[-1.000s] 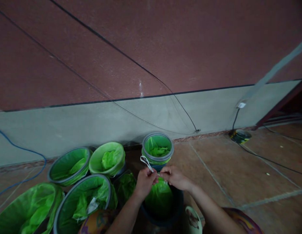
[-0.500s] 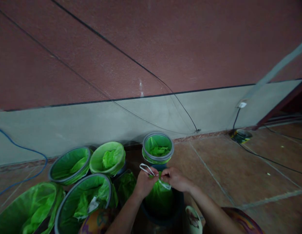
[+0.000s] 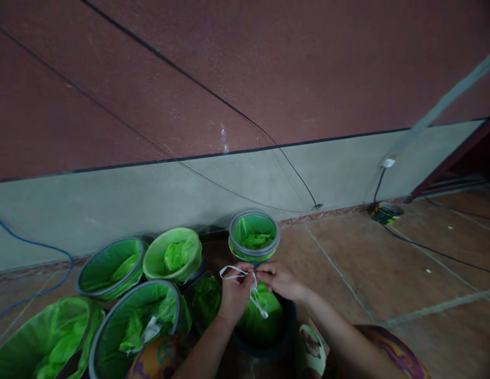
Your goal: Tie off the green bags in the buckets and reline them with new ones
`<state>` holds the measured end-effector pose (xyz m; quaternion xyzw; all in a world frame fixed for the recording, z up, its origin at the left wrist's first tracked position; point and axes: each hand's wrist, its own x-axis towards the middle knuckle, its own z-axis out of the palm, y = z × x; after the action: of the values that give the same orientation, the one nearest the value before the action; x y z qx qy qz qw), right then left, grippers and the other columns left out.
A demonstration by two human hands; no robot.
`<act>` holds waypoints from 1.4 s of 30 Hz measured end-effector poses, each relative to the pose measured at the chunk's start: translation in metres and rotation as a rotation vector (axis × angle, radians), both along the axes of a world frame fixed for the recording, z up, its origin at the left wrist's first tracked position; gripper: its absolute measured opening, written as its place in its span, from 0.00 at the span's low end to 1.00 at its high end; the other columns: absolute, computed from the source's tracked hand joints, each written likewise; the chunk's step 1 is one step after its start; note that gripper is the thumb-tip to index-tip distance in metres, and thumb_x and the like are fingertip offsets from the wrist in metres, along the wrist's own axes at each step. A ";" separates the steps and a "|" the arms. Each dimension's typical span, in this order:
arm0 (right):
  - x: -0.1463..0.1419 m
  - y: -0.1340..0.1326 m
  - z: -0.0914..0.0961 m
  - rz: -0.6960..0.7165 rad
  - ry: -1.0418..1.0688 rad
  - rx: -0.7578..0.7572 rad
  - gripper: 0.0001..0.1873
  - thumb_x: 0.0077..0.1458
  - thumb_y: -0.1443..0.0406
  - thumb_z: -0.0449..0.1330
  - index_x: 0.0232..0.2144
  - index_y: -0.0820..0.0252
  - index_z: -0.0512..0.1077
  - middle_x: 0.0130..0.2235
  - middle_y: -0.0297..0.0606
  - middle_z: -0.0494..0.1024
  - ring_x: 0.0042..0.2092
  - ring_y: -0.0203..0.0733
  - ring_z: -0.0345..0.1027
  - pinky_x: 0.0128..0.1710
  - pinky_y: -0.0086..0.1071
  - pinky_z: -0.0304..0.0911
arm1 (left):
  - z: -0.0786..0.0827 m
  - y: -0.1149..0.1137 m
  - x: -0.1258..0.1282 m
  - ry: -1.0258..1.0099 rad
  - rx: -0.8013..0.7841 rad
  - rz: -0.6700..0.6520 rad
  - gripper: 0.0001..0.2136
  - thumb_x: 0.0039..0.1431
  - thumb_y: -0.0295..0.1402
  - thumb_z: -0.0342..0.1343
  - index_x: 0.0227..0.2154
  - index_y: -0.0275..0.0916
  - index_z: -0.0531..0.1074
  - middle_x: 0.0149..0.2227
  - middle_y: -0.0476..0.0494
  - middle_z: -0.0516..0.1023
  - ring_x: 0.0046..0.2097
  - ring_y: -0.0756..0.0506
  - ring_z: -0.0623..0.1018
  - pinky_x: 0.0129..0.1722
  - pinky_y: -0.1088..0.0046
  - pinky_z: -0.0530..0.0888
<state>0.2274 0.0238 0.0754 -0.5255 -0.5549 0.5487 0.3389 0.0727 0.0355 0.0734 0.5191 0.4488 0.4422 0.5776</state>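
My left hand (image 3: 234, 292) and my right hand (image 3: 280, 280) meet above a dark bucket (image 3: 286, 329) lined with a green bag (image 3: 261, 318). Both pinch a thin white string (image 3: 245, 279). A loop of it sticks out to the left of my left hand, and a loose end hangs down over the bag. My fingers are closed round the string where the hands touch.
Several green-lined buckets stand on the tiled floor: one just beyond my hands (image 3: 254, 237), two against the wall (image 3: 173, 256) (image 3: 109, 267), two nearer on the left (image 3: 134, 326) (image 3: 43, 339). Black cables (image 3: 387, 173) and a blue cable (image 3: 39, 247) run along the wall.
My hands have stayed over the bucket and worked the string: the loop has shifted further left and a loose end now hangs down over the bag. The view has tilted slightly.
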 end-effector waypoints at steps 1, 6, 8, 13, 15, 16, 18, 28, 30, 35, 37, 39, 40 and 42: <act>-0.001 0.000 0.001 -0.013 0.047 -0.029 0.17 0.53 0.54 0.57 0.25 0.62 0.72 0.21 0.29 0.65 0.22 0.29 0.53 0.23 0.25 0.51 | 0.000 0.000 0.000 -0.024 -0.026 0.011 0.09 0.47 0.34 0.60 0.31 0.37 0.72 0.22 0.51 0.74 0.23 0.51 0.72 0.25 0.77 0.68; -0.003 -0.001 0.007 -0.086 0.153 -0.116 0.18 0.48 0.53 0.61 0.24 0.63 0.73 0.23 0.32 0.71 0.22 0.27 0.52 0.21 0.24 0.48 | 0.000 0.003 -0.001 -0.045 -0.090 -0.014 0.10 0.44 0.37 0.63 0.27 0.37 0.72 0.20 0.50 0.75 0.22 0.50 0.73 0.24 0.76 0.68; -0.003 -0.001 0.009 -0.098 0.120 -0.110 0.15 0.48 0.55 0.61 0.24 0.63 0.72 0.22 0.31 0.70 0.22 0.27 0.52 0.22 0.24 0.49 | 0.001 0.004 -0.003 -0.040 -0.120 -0.019 0.11 0.43 0.38 0.64 0.25 0.37 0.73 0.20 0.49 0.76 0.22 0.51 0.72 0.24 0.76 0.68; -0.004 0.001 0.007 -0.106 -0.120 -0.009 0.10 0.50 0.62 0.55 0.24 0.62 0.72 0.20 0.29 0.67 0.23 0.30 0.56 0.23 0.25 0.51 | 0.000 0.006 -0.006 0.054 -0.110 -0.075 0.09 0.44 0.37 0.65 0.24 0.36 0.76 0.20 0.49 0.75 0.24 0.50 0.72 0.27 0.75 0.69; -0.003 0.001 0.005 -0.090 -0.311 0.070 0.09 0.50 0.64 0.54 0.24 0.62 0.73 0.21 0.31 0.70 0.25 0.32 0.60 0.25 0.26 0.52 | -0.006 0.008 -0.007 0.137 -0.057 -0.097 0.07 0.47 0.35 0.62 0.24 0.36 0.76 0.20 0.49 0.74 0.24 0.50 0.72 0.28 0.74 0.69; -0.002 0.001 0.004 -0.084 -0.421 0.103 0.10 0.50 0.65 0.54 0.25 0.61 0.74 0.23 0.33 0.72 0.26 0.33 0.62 0.26 0.27 0.53 | -0.009 0.009 -0.009 0.189 -0.033 -0.100 0.06 0.48 0.34 0.61 0.24 0.37 0.77 0.20 0.49 0.75 0.25 0.49 0.73 0.28 0.74 0.69; 0.001 0.002 0.000 -0.102 -0.662 0.118 0.10 0.51 0.66 0.54 0.27 0.60 0.76 0.28 0.38 0.77 0.31 0.37 0.68 0.30 0.29 0.56 | -0.017 0.012 -0.012 0.322 0.012 -0.078 0.04 0.50 0.31 0.58 0.23 0.38 0.76 0.23 0.48 0.77 0.28 0.48 0.74 0.31 0.74 0.69; 0.013 0.001 -0.031 -0.019 -0.876 0.046 0.29 0.49 0.71 0.57 0.55 0.60 0.68 0.53 0.47 0.74 0.54 0.50 0.67 0.51 0.37 0.60 | -0.057 0.018 -0.031 0.795 -0.034 -0.084 0.05 0.47 0.25 0.58 0.29 0.38 0.74 0.31 0.41 0.79 0.39 0.41 0.77 0.40 0.71 0.66; 0.006 -0.001 -0.036 0.036 -0.858 0.098 0.44 0.42 0.74 0.60 0.63 0.60 0.57 0.61 0.49 0.65 0.60 0.51 0.59 0.56 0.38 0.56 | -0.061 0.016 -0.031 0.666 -0.061 -0.120 0.09 0.44 0.25 0.59 0.31 0.38 0.74 0.32 0.42 0.79 0.38 0.41 0.77 0.39 0.71 0.67; -0.013 -0.007 -0.057 0.172 -0.908 0.086 0.40 0.43 0.72 0.60 0.61 0.61 0.62 0.57 0.51 0.70 0.58 0.53 0.62 0.56 0.41 0.56 | -0.066 0.007 -0.024 0.522 -0.108 -0.313 0.13 0.38 0.24 0.61 0.31 0.40 0.73 0.29 0.48 0.78 0.34 0.43 0.76 0.37 0.70 0.69; -0.016 -0.006 -0.066 0.208 -0.909 0.035 0.24 0.47 0.72 0.58 0.48 0.62 0.73 0.47 0.50 0.78 0.51 0.52 0.69 0.50 0.40 0.60 | -0.067 0.003 -0.020 0.524 -0.088 -0.338 0.16 0.35 0.23 0.62 0.33 0.39 0.73 0.31 0.48 0.78 0.35 0.44 0.76 0.38 0.70 0.69; -0.018 -0.004 -0.071 0.220 -0.841 0.010 0.12 0.50 0.70 0.56 0.35 0.62 0.77 0.38 0.47 0.80 0.43 0.48 0.72 0.44 0.35 0.62 | -0.066 0.000 -0.018 0.537 -0.090 -0.340 0.22 0.34 0.24 0.63 0.39 0.38 0.72 0.34 0.47 0.78 0.37 0.43 0.77 0.39 0.69 0.69; -0.018 -0.002 -0.072 0.219 -0.783 0.013 0.09 0.51 0.69 0.55 0.30 0.62 0.77 0.34 0.44 0.79 0.39 0.45 0.72 0.40 0.32 0.62 | -0.066 -0.002 -0.018 0.548 -0.104 -0.331 0.28 0.34 0.25 0.64 0.45 0.38 0.70 0.35 0.46 0.78 0.38 0.42 0.77 0.39 0.69 0.70; -0.017 0.001 -0.072 0.201 -0.642 0.010 0.11 0.54 0.66 0.54 0.23 0.61 0.73 0.27 0.38 0.75 0.32 0.38 0.68 0.33 0.29 0.60 | -0.065 -0.005 -0.017 0.565 -0.140 -0.302 0.39 0.34 0.27 0.65 0.55 0.37 0.62 0.38 0.44 0.78 0.39 0.41 0.77 0.40 0.68 0.70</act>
<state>0.2102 0.0248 0.0032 -0.6124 -0.6852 0.3831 0.0934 0.0556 0.0305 0.0086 0.6411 0.5383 0.1581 0.5236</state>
